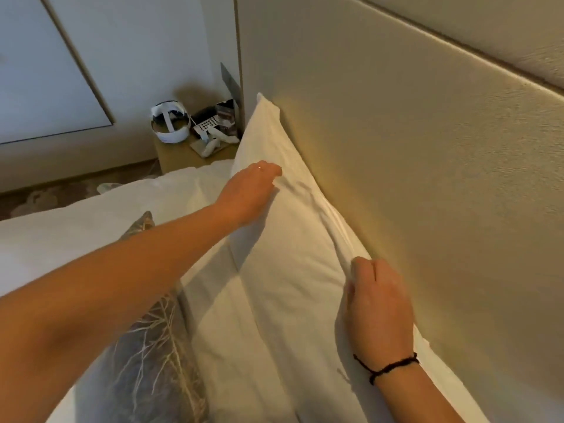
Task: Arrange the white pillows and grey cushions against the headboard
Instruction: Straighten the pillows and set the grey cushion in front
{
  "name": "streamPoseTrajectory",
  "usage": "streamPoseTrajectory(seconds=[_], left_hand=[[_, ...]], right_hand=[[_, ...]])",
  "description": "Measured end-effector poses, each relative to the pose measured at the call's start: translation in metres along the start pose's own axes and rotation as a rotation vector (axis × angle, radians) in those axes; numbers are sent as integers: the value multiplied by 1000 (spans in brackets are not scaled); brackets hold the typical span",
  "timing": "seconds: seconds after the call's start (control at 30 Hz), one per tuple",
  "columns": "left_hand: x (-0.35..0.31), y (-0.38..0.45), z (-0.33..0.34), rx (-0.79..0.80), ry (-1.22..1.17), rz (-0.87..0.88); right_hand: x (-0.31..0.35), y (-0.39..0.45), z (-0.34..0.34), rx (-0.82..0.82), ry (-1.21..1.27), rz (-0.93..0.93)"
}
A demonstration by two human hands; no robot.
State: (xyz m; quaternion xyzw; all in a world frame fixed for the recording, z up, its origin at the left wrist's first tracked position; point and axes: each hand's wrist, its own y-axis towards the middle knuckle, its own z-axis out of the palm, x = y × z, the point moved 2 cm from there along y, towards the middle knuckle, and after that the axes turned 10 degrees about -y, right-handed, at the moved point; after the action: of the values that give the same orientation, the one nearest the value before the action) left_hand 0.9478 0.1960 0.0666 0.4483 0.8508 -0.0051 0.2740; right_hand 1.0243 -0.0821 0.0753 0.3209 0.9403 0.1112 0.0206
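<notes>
A white pillow [287, 239] stands on edge, leaning against the beige headboard [412, 154]. My left hand [250, 190] reaches across and pinches the pillow's fabric near its upper far part. My right hand [375, 303] grips the pillow's top edge closer to me, with its fingers curled over the seam next to the headboard. A second white pillow [232, 346] lies flatter in front of the first. A grey cushion [152, 355] with a pale branch pattern lies on the bed beneath my left forearm.
A bedside table [183, 155] at the far end of the bed carries a white headset [169, 122], a remote and small items. The white duvet [76, 227] covers the bed on the left. Patterned carpet [45, 196] shows beyond it.
</notes>
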Motion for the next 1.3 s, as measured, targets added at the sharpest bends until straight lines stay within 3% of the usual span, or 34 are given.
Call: streamPoseTrajectory(seconds=[0.07,0.13,0.2,0.27,0.33,0.53,0.83,0.97,1.03,1.17,1.3], left_hand=[[38,-43,-1,151,-50,-196],[64,-86,7,481,157,-182],[72,-116,24,768,401,29],[76,-132,44,900,553,190],[79,-138,59,902,641,217],[72,-149,59,770,709,165],[53,-166,-23,465,455,179],[40,-179,1,558,545,89],[34,-181,11,624,475,80],[11,-190,26,788,295,131],[-14,-203,35,971,435,236]], right_hand=[[30,-33,5,-104,172,-139],[63,-70,20,4,224,-292],[90,-101,51,351,163,-310],[102,-122,88,661,151,-175],[105,-130,111,804,110,-108],[109,-120,117,855,123,-75],[107,-145,54,498,221,-144],[99,-148,62,695,291,-131],[91,-160,64,701,395,-114],[71,-201,66,677,587,-22],[58,-217,60,820,735,177]])
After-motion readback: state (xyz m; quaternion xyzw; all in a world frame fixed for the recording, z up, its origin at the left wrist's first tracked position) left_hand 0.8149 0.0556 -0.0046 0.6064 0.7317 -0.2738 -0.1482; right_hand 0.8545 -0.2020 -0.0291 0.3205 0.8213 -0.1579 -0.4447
